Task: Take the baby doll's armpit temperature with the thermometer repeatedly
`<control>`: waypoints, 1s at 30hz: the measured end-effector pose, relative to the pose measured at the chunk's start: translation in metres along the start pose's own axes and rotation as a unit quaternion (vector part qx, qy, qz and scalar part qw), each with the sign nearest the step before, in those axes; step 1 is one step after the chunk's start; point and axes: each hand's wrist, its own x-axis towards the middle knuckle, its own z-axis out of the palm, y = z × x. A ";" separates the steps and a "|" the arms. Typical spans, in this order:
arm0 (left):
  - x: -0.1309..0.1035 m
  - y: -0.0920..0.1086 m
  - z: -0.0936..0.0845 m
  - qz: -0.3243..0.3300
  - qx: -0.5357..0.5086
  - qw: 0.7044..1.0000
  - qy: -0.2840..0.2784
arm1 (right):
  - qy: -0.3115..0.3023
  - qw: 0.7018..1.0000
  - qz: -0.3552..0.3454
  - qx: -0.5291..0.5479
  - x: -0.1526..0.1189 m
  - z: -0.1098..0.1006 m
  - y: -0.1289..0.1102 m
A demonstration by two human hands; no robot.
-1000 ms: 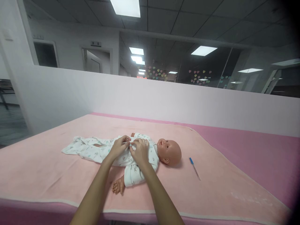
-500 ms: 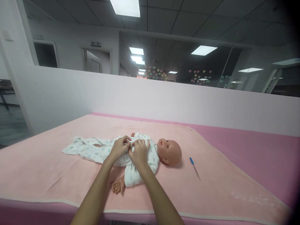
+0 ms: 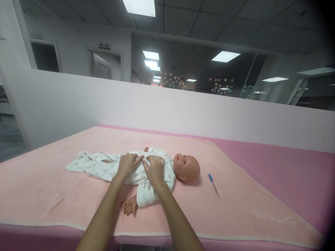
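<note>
- Along the near side, a pale trim (image 3: 53, 225) edges the peach mat (image 3: 65, 195), which covers a padded pink surface (image 3: 285, 165).
- The left forearm (image 3: 103, 211) and right forearm (image 3: 178, 211) come in from the bottom edge, bare and well apart.
- The doll's near hand (image 3: 130, 205) rests on the mat between them, palm up, just past a wide sleeve (image 3: 144, 197).
- To the right lies a slim blue-ended stick (image 3: 214, 186), apart from the doll; pen or thermometer, I cannot tell.
- The baby doll (image 3: 187, 169) lies on its back across the mat, bald head to the right, wearing a white printed baby outfit (image 3: 140, 177) whose flattened leg part trails left.
- The left hand (image 3: 128, 164) lies over the lower torso, fingers loosely spread and thumb side towards the other hand.
- The right hand (image 3: 155, 169) rests on the chest, fingers bent, thumb held away from them; a narrow gap separates the two hands.
- The doll's far hand (image 3: 146, 149) shows beyond its torso.
- Behind stands a low white partition (image 3: 183, 111), then glass with heart stickers (image 3: 172, 80), a doorway (image 3: 106, 66) and lit ceiling panels (image 3: 140, 7).
</note>
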 end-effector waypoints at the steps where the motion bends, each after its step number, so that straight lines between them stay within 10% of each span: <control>1: 0.000 -0.001 0.000 0.003 0.005 1.000 0.001 | 0.000 1.000 0.003 -0.003 0.001 -0.002 0.002; 10: 0.000 -0.011 0.000 -0.053 -0.036 0.998 0.001 | -0.017 0.999 0.034 -0.031 0.007 -0.018 0.022; 17: -0.003 -0.008 -0.001 -0.157 -0.044 0.987 -0.006 | 0.116 0.993 0.016 0.002 0.019 -0.085 0.051; 30: -0.005 0.013 -0.001 0.011 0.017 0.954 0.298 | 0.255 0.941 0.222 0.027 0.002 -0.121 0.152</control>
